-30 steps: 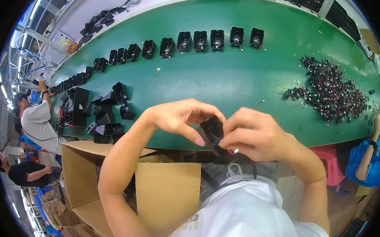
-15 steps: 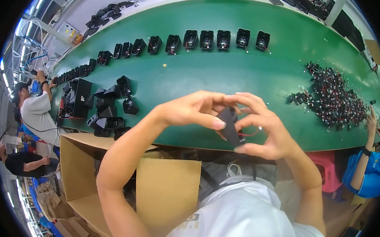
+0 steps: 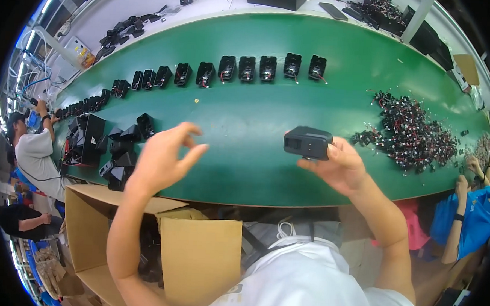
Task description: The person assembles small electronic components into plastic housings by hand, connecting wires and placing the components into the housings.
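Note:
My right hand (image 3: 341,167) holds up a black plastic housing (image 3: 306,142) over the green table, gripping it by its right end. Its flat face with small openings is turned toward me; its inside is hidden. My left hand (image 3: 165,156) is empty, fingers apart and slightly curled, beside a cluster of loose black housings (image 3: 128,132) on the left. Beyond both hands runs a row of open black housings (image 3: 247,69) with red wires showing in several. To the right lies a heap of small wired parts (image 3: 413,130).
A large black box (image 3: 94,138) stands at the left of the green table (image 3: 238,177). Open cardboard cartons (image 3: 199,260) sit below the near edge. Co-workers are at the left (image 3: 40,149) and at the right (image 3: 466,217). More black parts (image 3: 124,30) lie on the white back ledge.
My hands have separated: the left has let go and moved left toward the loose housings. The housing, now in my right hand alone, has turned its flat face toward me. The whole view has shifted slightly.

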`<control>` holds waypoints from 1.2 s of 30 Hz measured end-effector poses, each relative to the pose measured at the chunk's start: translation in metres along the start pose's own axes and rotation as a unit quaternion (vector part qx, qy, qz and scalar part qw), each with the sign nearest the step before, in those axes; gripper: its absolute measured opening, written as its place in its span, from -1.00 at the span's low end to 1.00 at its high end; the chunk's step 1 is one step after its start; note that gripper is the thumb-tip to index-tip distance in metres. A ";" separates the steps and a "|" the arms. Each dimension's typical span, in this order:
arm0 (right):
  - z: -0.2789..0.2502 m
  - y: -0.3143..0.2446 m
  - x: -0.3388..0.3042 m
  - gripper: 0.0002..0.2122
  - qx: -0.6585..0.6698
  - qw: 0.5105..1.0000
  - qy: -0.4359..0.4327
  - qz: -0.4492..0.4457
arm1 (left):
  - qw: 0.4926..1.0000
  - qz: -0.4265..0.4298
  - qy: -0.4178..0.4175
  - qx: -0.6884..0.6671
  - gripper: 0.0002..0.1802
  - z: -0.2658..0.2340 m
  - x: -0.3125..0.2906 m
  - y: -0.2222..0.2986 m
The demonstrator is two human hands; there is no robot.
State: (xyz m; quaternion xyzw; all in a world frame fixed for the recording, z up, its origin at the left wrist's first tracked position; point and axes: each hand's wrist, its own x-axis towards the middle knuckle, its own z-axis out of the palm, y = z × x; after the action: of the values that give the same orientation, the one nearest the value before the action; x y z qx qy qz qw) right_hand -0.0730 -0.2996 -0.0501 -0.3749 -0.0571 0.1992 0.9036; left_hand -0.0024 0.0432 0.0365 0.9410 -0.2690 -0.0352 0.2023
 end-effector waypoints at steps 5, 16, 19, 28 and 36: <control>-0.052 -0.097 0.050 -0.75 -0.817 0.457 0.103 -0.335 | 0.974 -0.132 -0.019 0.184 -0.50 -0.022 -0.051 -0.039; -0.160 -0.144 0.103 -0.75 -0.891 0.427 0.107 -0.110 | 0.956 -0.201 -0.096 0.191 -0.30 0.015 -0.051 -0.083; -0.138 -0.141 0.090 -0.75 -0.874 0.408 0.152 -0.216 | 0.972 -0.152 -0.119 0.134 -0.44 0.015 -0.048 -0.094; -0.029 -0.030 -0.003 -0.76 -0.784 0.615 -0.064 -0.058 | 0.987 -0.065 -0.131 0.066 -0.39 0.048 0.015 -0.007; -0.042 0.003 0.005 -0.80 -0.729 0.669 -0.032 -0.141 | 0.984 0.102 -0.140 -0.050 -0.45 0.112 0.061 0.049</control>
State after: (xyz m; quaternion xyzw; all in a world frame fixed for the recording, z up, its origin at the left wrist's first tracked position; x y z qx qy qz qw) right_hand -0.0591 -0.3235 -0.0821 -0.8952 -0.2656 -0.0242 0.3570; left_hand 0.0054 -0.0668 -0.0439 0.8833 -0.3871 -0.1587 0.2117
